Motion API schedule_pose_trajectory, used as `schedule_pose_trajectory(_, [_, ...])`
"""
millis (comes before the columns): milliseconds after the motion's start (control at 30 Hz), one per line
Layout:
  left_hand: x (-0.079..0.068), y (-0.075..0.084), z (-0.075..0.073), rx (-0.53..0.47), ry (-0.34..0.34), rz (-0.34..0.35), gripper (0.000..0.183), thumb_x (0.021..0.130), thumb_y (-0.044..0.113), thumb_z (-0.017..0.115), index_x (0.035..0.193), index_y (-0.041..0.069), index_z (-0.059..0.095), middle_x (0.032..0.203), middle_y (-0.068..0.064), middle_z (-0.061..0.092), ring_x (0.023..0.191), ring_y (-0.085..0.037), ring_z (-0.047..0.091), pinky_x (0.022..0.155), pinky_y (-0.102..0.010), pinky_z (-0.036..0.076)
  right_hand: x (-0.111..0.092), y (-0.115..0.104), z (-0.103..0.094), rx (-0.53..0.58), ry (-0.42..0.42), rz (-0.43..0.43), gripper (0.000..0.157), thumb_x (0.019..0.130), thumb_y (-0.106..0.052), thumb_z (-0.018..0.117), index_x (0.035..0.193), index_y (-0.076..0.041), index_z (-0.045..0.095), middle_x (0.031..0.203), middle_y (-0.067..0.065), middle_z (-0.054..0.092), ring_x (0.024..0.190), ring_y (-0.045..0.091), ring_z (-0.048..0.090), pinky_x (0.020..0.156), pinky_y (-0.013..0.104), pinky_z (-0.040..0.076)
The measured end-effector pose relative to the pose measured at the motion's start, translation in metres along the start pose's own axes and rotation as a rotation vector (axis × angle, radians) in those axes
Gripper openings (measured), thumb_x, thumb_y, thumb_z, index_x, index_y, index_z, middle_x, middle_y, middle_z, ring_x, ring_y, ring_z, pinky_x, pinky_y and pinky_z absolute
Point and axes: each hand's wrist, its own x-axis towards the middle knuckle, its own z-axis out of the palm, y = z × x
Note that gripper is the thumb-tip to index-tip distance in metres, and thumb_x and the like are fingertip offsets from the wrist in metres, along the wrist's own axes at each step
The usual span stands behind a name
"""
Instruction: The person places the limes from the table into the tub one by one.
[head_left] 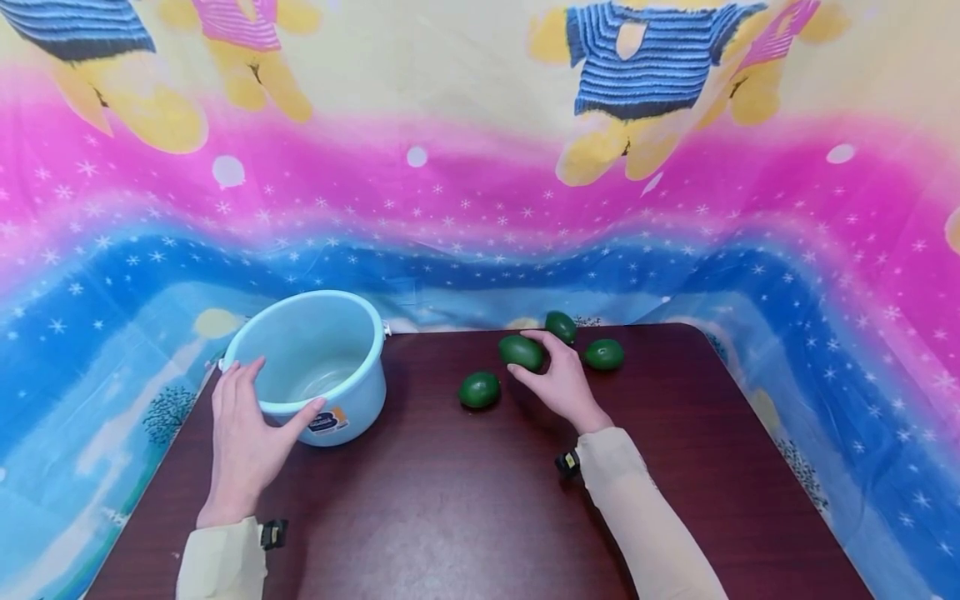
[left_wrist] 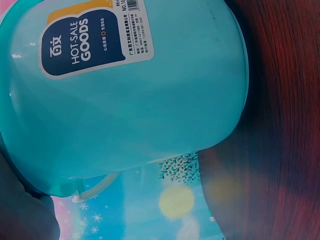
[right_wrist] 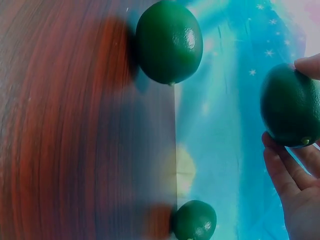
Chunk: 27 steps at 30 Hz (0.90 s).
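Note:
A light blue plastic bucket (head_left: 367,392) stands at the left of the table, with a printed label (left_wrist: 82,40) on its side. My left hand (head_left: 251,433) holds it at the near left rim, fingers at the rim and thumb along the front. My right hand (head_left: 558,379) pinches a dark green avocado (head_left: 520,353) between thumb and fingers; the right wrist view shows this avocado (right_wrist: 286,107) raised off the table. Another avocado (head_left: 479,390) lies in front and to the left of it. Two more, one avocado (head_left: 561,327) behind my hand and one avocado (head_left: 604,354) to its right, rest near the back edge.
The dark brown wooden table (head_left: 450,500) has a rounded back right corner. A printed cloth (head_left: 465,200) with pink and blue bands hangs behind it and along both sides. White handle mounts (head_left: 387,329) stick out from the bucket's rim.

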Motion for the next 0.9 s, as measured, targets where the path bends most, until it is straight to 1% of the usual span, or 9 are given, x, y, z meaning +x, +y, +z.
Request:
schedule_pose_trajectory(133, [-0.001,-0.001,0.0,0.001,0.001,0.003,0.099,0.076,0.042,0.089,0.152,0.001,0.04,0.149,-0.023,0.044,0.148,-0.036,0.021,0.117,-0.058,0.02,0.001,-0.004,0.003,0.017,-0.007,-0.016,0.058,0.089,-0.033,0.081,0.14,-0.018,0.059,0.127,-0.004,0.062,0.104,0.019,0.061,0.085,0.047,0.055])
schedule_pose_trajectory(367, [-0.001,0.0,0.0,0.004,0.001,-0.003,0.099,0.077,0.043,0.088,0.153,0.001,0.04,0.149,-0.023,0.044,0.148,-0.036,0.021,0.117,-0.058,0.02,0.005,-0.012,0.009,0.021,0.0,-0.06,0.056,0.089,-0.035,0.08,0.14,-0.023,0.059,0.135,-0.007,0.06,0.11,0.015,0.061,0.09,0.044,0.054])
schedule_pose_trajectory(500, [-0.001,0.0,-0.001,0.003,0.001,-0.003,0.099,0.077,0.042,0.088,0.153,0.001,0.04,0.149,-0.023,0.044,0.148,-0.036,0.022,0.117,-0.059,0.02,0.009,-0.017,0.012,0.018,-0.006,-0.081,0.057,0.089,-0.034,0.081,0.14,-0.021,0.06,0.135,-0.005,0.06,0.111,0.015,0.061,0.091,0.043,0.053])
schedule_pose_trajectory(633, [-0.001,0.0,-0.001,0.003,0.001,-0.002,0.098,0.077,0.042,0.088,0.153,0.001,0.04,0.149,-0.023,0.044,0.148,-0.036,0.022,0.117,-0.059,0.02,0.014,-0.023,0.015,0.017,-0.013,-0.107,0.057,0.089,-0.034,0.081,0.14,-0.02,0.06,0.135,-0.004,0.06,0.11,0.015,0.061,0.089,0.044,0.054])
schedule_pose_trajectory(767, [0.0,0.0,-0.001,0.001,0.002,0.001,0.099,0.077,0.042,0.088,0.152,0.0,0.04,0.149,-0.024,0.044,0.148,-0.036,0.021,0.117,-0.058,0.019,0.019,-0.031,0.018,0.012,-0.028,-0.115,0.057,0.09,-0.035,0.08,0.141,-0.024,0.059,0.133,-0.006,0.06,0.108,0.012,0.06,0.086,0.039,0.054])
schedule_pose_trajectory(833, [0.0,0.0,-0.001,0.002,0.002,0.002,0.099,0.077,0.042,0.088,0.152,0.0,0.04,0.149,-0.024,0.044,0.148,-0.037,0.021,0.117,-0.058,0.019,0.022,-0.035,0.019,0.009,-0.036,-0.12,0.057,0.09,-0.035,0.08,0.142,-0.024,0.059,0.132,-0.006,0.06,0.106,0.011,0.061,0.085,0.037,0.054])
schedule_pose_trajectory(900, [0.0,0.0,-0.001,0.002,0.002,0.0,0.099,0.077,0.042,0.088,0.152,0.001,0.04,0.149,-0.024,0.044,0.148,-0.036,0.021,0.117,-0.059,0.019,0.024,-0.039,0.021,0.015,-0.049,-0.129,0.058,0.09,-0.035,0.08,0.142,-0.023,0.058,0.133,-0.004,0.06,0.106,0.012,0.061,0.084,0.038,0.055])
